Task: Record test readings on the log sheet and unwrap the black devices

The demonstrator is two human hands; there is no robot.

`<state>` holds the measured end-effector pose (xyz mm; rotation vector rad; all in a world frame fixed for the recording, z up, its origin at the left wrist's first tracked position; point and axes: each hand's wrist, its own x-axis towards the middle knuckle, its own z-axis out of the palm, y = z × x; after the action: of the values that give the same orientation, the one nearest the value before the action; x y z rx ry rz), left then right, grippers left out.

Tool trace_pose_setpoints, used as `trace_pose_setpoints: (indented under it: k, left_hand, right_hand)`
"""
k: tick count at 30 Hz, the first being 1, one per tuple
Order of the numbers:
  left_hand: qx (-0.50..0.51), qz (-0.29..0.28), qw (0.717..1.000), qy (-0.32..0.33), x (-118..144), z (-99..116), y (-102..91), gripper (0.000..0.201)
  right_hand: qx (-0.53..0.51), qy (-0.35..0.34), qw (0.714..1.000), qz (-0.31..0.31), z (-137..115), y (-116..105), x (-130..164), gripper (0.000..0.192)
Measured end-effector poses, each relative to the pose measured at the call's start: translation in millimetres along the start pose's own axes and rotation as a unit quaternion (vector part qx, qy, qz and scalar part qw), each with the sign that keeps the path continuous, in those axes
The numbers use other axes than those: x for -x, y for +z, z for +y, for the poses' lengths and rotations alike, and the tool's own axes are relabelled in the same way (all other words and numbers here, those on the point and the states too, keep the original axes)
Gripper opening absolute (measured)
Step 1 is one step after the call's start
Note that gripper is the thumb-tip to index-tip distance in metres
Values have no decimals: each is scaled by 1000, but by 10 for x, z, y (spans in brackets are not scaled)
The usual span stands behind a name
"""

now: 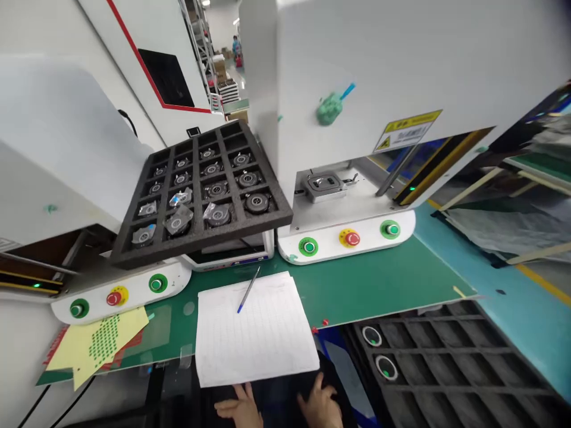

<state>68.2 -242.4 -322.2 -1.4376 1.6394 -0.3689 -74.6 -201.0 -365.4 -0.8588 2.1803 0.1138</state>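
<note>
At the bottom of the head view my left hand (241, 408) rests just below the notebook's near edge, its fingers apart and holding nothing. My right hand (322, 406) lies to its right, over dark clothing, with fingers spread and slightly bent and nothing visible in them. Nearest to both hands is an open white lined notebook (256, 348) on the green bench top. A pen (248, 289) with a blue tip lies slanted across its upper part.
A black foam tray (214, 233) of round black parts leans tilted between two white machines. A metal fixture (322, 185) sits in the right machine, above an emergency stop button (352, 238). Yellow sheets (84, 345) lie left; a compartment tray (439, 359) stands lower right.
</note>
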Motion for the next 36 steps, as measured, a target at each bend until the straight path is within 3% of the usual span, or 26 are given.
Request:
trace_pose_setpoints:
  k: [4,9,16,22,29,31,33,35,36]
  left_hand:
    - [2,35,999,-29,-76,155,307,65]
    - [39,99,994,-21,20,82,406,75]
    - [56,134,988,-42,-28,158,601,82]
    - [81,129,988,-34,-50,160,615,81]
    - [111,105,988,-25,14,95,484,83]
    - [127,94,987,-23,28,74,446,83]
    - [144,86,986,-18,38,57,419,83]
    - [152,81,985,-14,45,45,398,83]
    - [152,81,985,-12,49,41,389,83]
  right_hand:
    - [32,9,999,37,91,179,-177,70]
    - [29,9,998,61,181,202,-81,67]
    - [-6,24,996,85,124,235,6,66]
    - [-15,23,996,89,122,213,47,63]
    - [18,5,996,87,67,195,166,62]
    - [37,-33,996,75,55,219,310,58]
    - [43,-113,992,41,23,139,524,49]
    - [18,-244,970,-4,-74,-126,759,33]
    - [-15,-351,935,-39,-160,-331,858,26]
